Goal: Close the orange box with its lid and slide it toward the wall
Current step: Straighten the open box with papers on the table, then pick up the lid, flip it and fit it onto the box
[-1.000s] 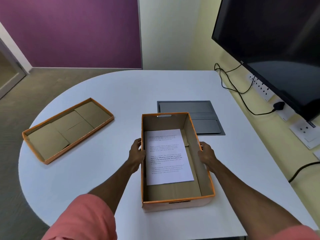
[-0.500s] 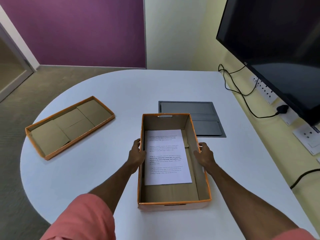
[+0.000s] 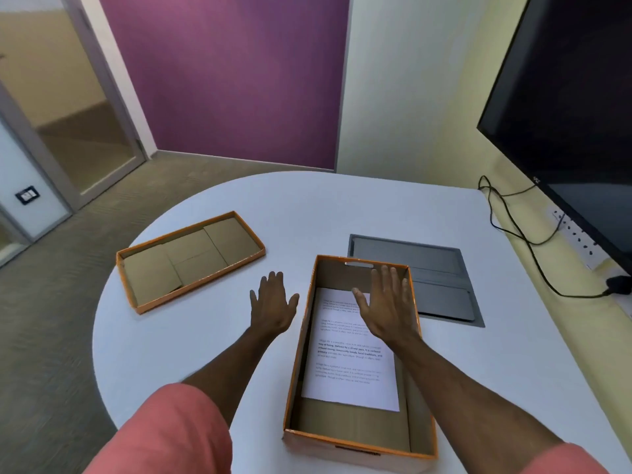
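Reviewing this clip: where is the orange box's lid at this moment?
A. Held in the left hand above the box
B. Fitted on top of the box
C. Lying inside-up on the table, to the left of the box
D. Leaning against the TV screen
C: the lid lies on the white table with its cardboard inside facing up, left of the open orange box, and neither the left hand nor the right hand touches it.

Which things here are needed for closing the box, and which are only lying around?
Needed: orange box, its lid, left hand, right hand.
Not needed: grey panel in the table, screen, cable. The sheet of paper just lies inside the box.
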`<state>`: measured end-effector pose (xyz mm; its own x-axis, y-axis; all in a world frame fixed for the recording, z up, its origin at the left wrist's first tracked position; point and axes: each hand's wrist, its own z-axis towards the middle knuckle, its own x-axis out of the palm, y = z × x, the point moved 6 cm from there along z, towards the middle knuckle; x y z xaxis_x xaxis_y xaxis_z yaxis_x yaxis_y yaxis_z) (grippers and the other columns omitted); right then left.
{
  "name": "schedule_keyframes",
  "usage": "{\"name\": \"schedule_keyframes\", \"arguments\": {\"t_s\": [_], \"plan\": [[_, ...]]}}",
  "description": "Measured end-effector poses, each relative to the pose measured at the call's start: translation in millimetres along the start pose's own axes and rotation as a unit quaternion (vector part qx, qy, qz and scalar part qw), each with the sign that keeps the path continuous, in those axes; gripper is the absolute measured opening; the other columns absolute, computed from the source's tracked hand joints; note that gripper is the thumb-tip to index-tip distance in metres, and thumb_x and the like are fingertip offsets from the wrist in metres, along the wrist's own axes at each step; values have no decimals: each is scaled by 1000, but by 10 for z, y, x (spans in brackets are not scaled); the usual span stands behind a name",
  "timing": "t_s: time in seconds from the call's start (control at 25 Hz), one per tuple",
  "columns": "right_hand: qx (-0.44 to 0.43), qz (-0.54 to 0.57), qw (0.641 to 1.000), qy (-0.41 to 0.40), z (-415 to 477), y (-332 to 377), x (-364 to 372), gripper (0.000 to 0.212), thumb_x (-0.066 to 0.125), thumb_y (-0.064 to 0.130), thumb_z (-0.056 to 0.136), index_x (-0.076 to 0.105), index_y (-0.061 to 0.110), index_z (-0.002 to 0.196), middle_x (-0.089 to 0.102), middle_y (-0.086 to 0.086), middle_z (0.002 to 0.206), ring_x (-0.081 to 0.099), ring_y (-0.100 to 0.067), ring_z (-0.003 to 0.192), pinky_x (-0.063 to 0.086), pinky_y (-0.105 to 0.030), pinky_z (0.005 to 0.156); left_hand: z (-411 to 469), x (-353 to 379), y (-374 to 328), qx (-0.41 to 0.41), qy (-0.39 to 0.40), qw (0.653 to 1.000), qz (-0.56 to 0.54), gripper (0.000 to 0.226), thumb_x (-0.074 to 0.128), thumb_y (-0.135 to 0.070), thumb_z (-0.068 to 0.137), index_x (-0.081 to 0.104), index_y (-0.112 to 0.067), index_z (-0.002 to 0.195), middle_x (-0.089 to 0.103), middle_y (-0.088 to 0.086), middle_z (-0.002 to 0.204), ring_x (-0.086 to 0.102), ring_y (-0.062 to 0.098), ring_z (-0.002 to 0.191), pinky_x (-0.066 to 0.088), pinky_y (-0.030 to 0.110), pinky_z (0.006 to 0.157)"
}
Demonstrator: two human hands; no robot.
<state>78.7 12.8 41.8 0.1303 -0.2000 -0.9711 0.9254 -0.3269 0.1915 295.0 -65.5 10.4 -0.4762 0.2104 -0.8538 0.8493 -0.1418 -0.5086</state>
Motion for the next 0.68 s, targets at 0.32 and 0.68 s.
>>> {"name": "schedule_keyframes", "arguments": {"t_s": [0.32, 0.68], "plan": [[-100, 24, 994, 23, 280, 921, -16, 71, 23, 57, 93, 31, 10, 146, 23, -15, 158, 13, -30, 148, 9, -51, 119, 129, -645, 217, 31, -62, 993, 92, 66, 35, -45, 98, 13, -16, 153, 9, 8, 163, 5, 27, 151, 1, 55, 119], [-171, 36, 984, 21, 580, 2209, 219, 70, 21, 55, 95, 19, 13, 151, 10, -13, 161, 2, -27, 150, -3, -48, 120, 473, -1249, 935, 5, -59, 991, 121, 66, 34, -48, 97, 15, -18, 152, 4, 7, 164, 2, 29, 151, 0, 59, 117]]}}
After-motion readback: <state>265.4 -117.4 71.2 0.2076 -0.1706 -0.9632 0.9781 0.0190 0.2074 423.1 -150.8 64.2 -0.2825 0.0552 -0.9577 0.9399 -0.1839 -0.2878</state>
